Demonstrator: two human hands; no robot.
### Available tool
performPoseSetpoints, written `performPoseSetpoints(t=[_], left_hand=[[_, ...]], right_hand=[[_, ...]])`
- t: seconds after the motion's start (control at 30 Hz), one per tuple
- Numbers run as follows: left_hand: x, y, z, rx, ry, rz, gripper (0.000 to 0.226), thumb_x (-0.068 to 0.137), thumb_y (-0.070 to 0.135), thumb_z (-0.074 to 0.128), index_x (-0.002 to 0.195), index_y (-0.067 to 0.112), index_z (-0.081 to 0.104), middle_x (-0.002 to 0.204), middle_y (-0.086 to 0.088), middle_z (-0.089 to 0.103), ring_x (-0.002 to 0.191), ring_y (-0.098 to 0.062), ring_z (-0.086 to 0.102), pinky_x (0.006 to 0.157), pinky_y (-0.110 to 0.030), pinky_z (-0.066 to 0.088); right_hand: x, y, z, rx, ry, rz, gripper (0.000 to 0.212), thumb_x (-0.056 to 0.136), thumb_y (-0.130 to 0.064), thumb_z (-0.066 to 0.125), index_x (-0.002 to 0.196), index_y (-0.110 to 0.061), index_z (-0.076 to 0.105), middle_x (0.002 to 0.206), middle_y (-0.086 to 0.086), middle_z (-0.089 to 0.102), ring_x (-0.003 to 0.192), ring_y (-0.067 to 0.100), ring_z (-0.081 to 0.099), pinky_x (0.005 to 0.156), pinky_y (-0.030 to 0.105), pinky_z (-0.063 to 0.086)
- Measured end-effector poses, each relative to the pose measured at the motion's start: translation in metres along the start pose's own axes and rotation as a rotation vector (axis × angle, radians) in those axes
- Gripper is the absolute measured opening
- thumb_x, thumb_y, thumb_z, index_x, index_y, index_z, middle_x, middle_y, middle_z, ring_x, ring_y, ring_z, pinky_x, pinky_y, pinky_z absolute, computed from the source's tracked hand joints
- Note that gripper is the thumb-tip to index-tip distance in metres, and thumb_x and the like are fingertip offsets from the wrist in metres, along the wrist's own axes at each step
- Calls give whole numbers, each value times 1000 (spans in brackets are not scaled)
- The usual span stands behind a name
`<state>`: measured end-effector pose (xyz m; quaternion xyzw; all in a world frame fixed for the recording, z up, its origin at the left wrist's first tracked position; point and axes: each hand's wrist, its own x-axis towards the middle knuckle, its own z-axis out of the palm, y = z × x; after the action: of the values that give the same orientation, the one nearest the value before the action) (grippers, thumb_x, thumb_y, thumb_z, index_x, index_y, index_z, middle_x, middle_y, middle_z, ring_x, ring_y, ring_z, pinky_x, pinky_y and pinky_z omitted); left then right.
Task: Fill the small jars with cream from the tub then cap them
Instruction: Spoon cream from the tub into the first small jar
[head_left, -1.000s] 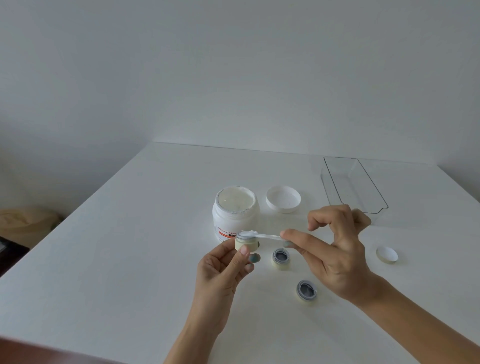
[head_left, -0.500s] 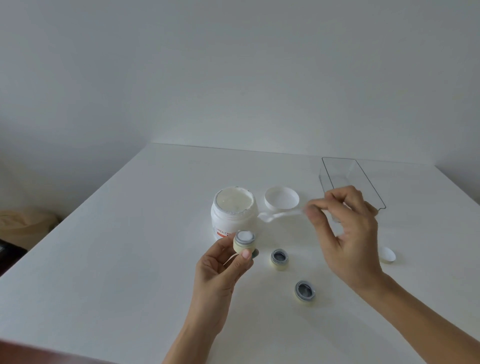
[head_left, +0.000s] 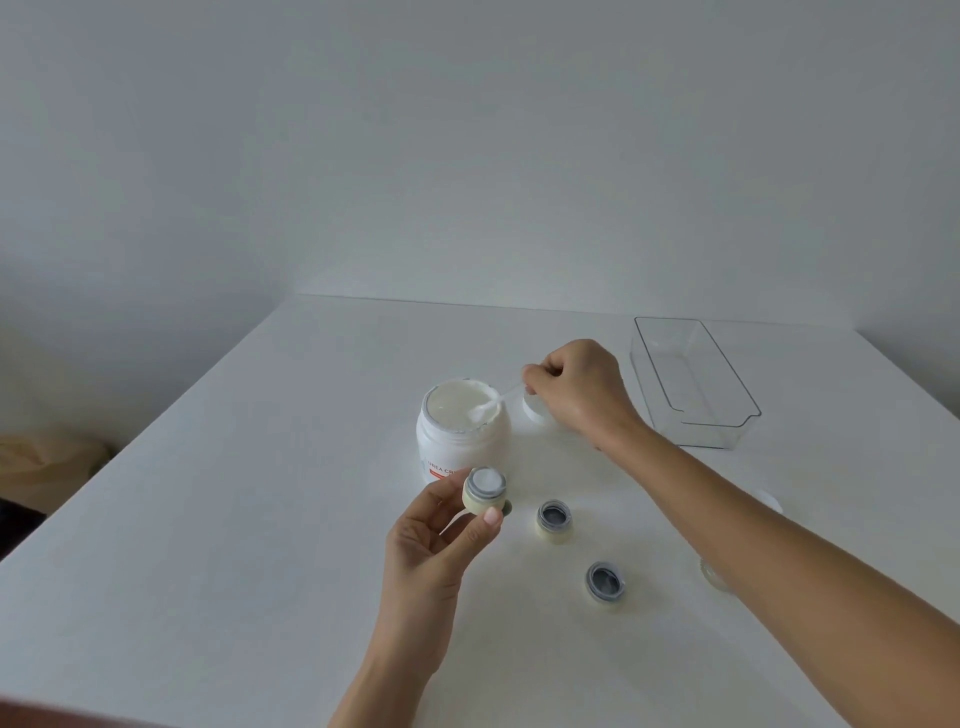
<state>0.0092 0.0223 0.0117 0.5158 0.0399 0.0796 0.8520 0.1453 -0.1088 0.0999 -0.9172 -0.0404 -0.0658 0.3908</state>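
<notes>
The open white cream tub (head_left: 460, 434) stands mid-table, full of cream. My right hand (head_left: 576, 387) pinches a small white spatula (head_left: 491, 405) whose tip dips into the tub's cream. My left hand (head_left: 431, 540) holds a small pale-yellow jar (head_left: 484, 491) just in front of the tub, with white cream inside it. Two more small jars stand open on the table with dark insides, one (head_left: 554, 521) beside my left hand and one (head_left: 605, 582) nearer me.
The tub's white lid (head_left: 535, 410) lies behind my right hand, mostly hidden. A clear plastic tray (head_left: 693, 384) sits at the back right. Small caps (head_left: 769, 501) (head_left: 714, 574) lie partly hidden by my right forearm. The white table's far edge meets the wall.
My right hand carried the spatula from the held jar back to the tub and dipped its tip into the cream. The jar in my left hand now shows cream.
</notes>
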Motion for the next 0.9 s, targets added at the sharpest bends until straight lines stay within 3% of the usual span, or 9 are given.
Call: performPoseSetpoints(t=[0.1,0.2,0.37,0.47,0.57,0.7,0.9], left_hand=[[0,0,1,-4,-5,-2,39,61,19,83,100,22,77,104,-5,77,96,-24,74,80,-23,57],[0,0,1,-2,-5,1,38,62,18,83,99,23,78,102,-4,78,96,-24,75,80,-23,57],[-1,0,2,12,12,-9,33,70,7,76,98,24,78,100,-4,78,94,-23,75,77,-22,57],[-1,1,3,17,2,-10,35,65,16,82,100,23,78,101,-5,78,95,-23,75,78,-23,57],[-1,2,3,16,-7,-11,41,62,23,82,103,22,77,103,-5,77,96,-23,74,78,-23,57],[-1,2,1,20,-14,-11,41,64,25,82,104,23,77,105,-4,77,97,-23,74,78,-23,57],[0,1,1,20,-21,-3,40,64,24,82,104,23,77,105,-3,77,96,-22,74,80,-24,57]], right_hand=[[2,1,-14,-15,17,-7,30,81,-15,59,74,15,61,57,13,43,53,20,38,50,26,30],[4,4,-25,-11,31,-24,30,82,-12,59,72,16,61,55,12,43,48,20,35,47,24,27],[5,8,-34,108,112,-100,30,87,-12,58,69,11,65,32,-15,47,35,-2,45,38,10,30],[-8,5,-28,107,202,-333,30,90,-19,61,69,3,66,49,-1,57,47,5,47,49,14,34],[-22,8,-18,-130,168,-693,16,89,-16,65,78,-6,72,68,6,64,69,19,50,64,28,44],[-27,20,-21,-504,128,-1139,8,84,1,67,82,-4,72,72,6,62,68,24,53,58,31,47],[-35,30,-40,-536,262,-1264,29,97,-3,47,81,-5,70,75,3,64,64,24,49,58,32,44]])
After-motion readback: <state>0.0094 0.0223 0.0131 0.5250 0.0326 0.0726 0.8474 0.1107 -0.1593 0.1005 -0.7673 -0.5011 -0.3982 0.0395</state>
